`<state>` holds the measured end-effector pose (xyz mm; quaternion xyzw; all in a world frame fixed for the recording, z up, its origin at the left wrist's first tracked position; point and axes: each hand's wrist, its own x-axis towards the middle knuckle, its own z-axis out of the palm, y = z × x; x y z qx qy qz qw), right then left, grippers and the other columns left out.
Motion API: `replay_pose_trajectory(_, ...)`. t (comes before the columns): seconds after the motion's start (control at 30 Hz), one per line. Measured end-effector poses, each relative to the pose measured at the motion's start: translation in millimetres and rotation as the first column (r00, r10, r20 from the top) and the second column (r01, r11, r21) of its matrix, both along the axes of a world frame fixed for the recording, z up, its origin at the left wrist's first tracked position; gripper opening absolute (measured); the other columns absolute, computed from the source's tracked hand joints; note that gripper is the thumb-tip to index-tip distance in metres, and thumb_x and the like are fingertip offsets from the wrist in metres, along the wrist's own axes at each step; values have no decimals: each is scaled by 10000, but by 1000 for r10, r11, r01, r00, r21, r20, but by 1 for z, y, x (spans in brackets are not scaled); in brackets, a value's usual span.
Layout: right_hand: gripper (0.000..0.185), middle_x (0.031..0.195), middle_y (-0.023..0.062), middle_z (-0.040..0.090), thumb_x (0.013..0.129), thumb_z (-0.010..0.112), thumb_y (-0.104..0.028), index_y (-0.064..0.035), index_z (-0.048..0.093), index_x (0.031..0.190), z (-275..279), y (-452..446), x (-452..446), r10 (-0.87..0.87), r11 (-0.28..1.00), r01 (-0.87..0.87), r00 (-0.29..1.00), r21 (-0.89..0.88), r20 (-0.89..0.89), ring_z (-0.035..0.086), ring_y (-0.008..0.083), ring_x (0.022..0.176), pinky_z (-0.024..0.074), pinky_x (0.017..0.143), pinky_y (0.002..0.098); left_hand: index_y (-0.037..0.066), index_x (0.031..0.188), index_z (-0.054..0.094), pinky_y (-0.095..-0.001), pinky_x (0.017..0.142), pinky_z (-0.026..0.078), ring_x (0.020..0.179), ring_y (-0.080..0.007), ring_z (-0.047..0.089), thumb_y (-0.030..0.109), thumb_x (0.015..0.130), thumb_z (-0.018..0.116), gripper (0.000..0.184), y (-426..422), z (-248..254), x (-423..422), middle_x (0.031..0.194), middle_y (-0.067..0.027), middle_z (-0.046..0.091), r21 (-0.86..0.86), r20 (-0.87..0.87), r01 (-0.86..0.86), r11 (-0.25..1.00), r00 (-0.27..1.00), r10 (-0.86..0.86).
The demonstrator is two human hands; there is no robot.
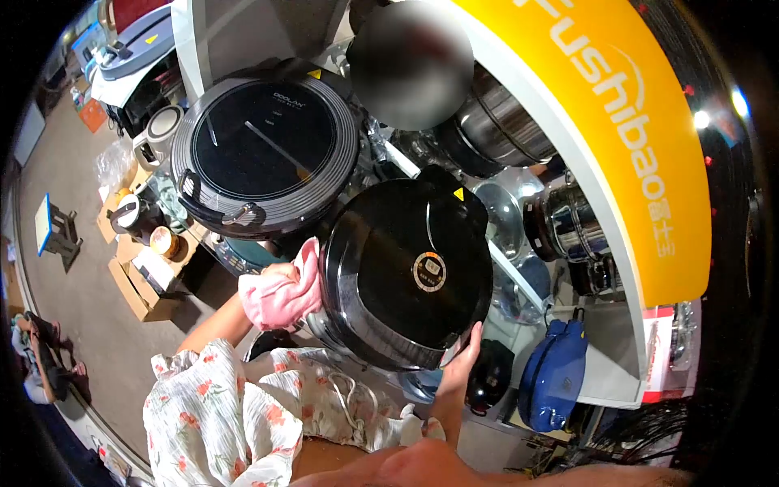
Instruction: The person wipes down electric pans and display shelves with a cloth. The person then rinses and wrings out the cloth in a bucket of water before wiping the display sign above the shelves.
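Note:
A glossy black electric cooker [381,243] with a round lid, an orange-ringed label and a yellow warning triangle is tilted up in front of me. My left hand [276,284] is closed on a pink cloth [280,304], which touches the cooker's left side. At the cooker's lower right edge, my right hand [464,351] grips the rim, with part of its fingers hidden under the body. Just beyond, to the upper left, sits a larger round electric baking pan [264,138] with a ridged grey border and a front handle.
Steel pots [499,122] and glass lids [499,211] crowd the shelf behind. A blue appliance [554,373] stands at the right, below a yellow sign [617,122]. On the left are cardboard boxes [146,288], a kettle [138,217] and a small stool [57,231]. Someone's legs [53,357] show at far left.

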<state>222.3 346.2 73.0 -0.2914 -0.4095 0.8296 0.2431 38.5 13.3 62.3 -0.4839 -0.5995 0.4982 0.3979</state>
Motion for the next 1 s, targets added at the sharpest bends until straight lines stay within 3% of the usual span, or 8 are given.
replay_pose_trajectory(0.33, 478, 1320, 67, 500, 930, 514, -335, -87, 432, 1331, -13, 13, -23, -145, 987, 147, 989, 61, -34, 468, 249, 1210, 364, 1019, 395, -66, 1142, 504, -317, 782, 498, 1012, -276, 581, 178, 777, 472, 441, 23, -29, -36, 1131, -197, 577, 117, 105, 31, 993, 993, -44)
replay_pose_trajectory(0.43, 485, 1336, 72, 482, 937, 507, -338, -86, 419, 1341, -14, 17, -21, -144, 988, 142, 989, 59, 25, 453, 245, 1228, 360, 1024, 387, -19, 1205, 487, -324, 796, 467, 973, -243, 585, 199, 820, 447, 444, 19, -15, -30, 1149, -162, 560, 579, 704, -139, 803, 582, -407)
replay_pose_trajectory(0.53, 643, 1460, 94, 306, 911, 560, -370, -104, 292, 1432, -24, 22, -5, -151, 971, 133, 985, 201, 78, 380, 267, 1276, 335, 1028, 422, -11, 1195, 494, -314, 791, 467, 953, -248, 585, 193, 795, 465, 450, 17, 9, -14, 1152, -154, 556, 445, 604, -137, 885, 775, -183)
replay_pose_trajectory(0.6, 609, 1468, 100, 289, 928, 539, -345, -103, 296, 1432, -34, 20, 10, -228, 879, 153, 967, 451, 114, 375, 267, 1282, 322, 1038, 415, 12, 1106, 537, -294, 752, 471, 891, -215, 582, 99, 782, 501, 338, 13, 2, -1, 1032, -107, 599, -121, -288, 26, 992, 956, -60)
replay_pose_trajectory(0.67, 438, 1308, 94, 498, 962, 480, -287, -45, 418, 1322, -8, -14, 21, -357, 832, 246, 923, 497, 141, 472, 205, 1184, 354, 985, 348, 50, 1062, 552, -283, 692, 483, 853, -193, 588, 30, 751, 533, 312, -6, -64, 3, 942, -80, 614, -541, -831, -454, 708, 159, -533)
replay_pose_trajectory(0.7, 410, 1290, 97, 511, 964, 477, -271, -38, 436, 1299, -4, -24, 34, -336, 828, 227, 933, 512, 131, 497, 198, 1145, 375, 955, 339, 63, 1069, 546, -278, 700, 477, 847, -175, 581, 59, 777, 528, 292, -21, -98, 9, 931, -61, 604, -412, -844, -278, 868, 477, -248)
replay_pose_trajectory(0.77, 346, 1242, 96, 539, 967, 471, -233, -21, 477, 1241, 4, -50, 54, -196, 845, 112, 975, 523, 108, 545, 175, 1043, 415, 880, 310, 65, 1097, 524, -275, 745, 469, 864, -143, 572, 80, 789, 530, 309, -13, -15, 40, 936, -27, 584, -404, -152, -838, 367, -334, -930)
replay_pose_trajectory(1.0, 737, 1431, 144, 316, 867, 626, -374, -49, 266, 1422, 53, -98, 79, 379, 808, -293, 923, 511, -70, 430, 238, 1228, 407, 955, 373, -8, 1364, 346, -322, 1033, 342, 1224, -211, 462, 146, 799, 625, 648, 71, 98, 109, 1353, -147, 443, 41, -277, -766, 642, -626, -729)
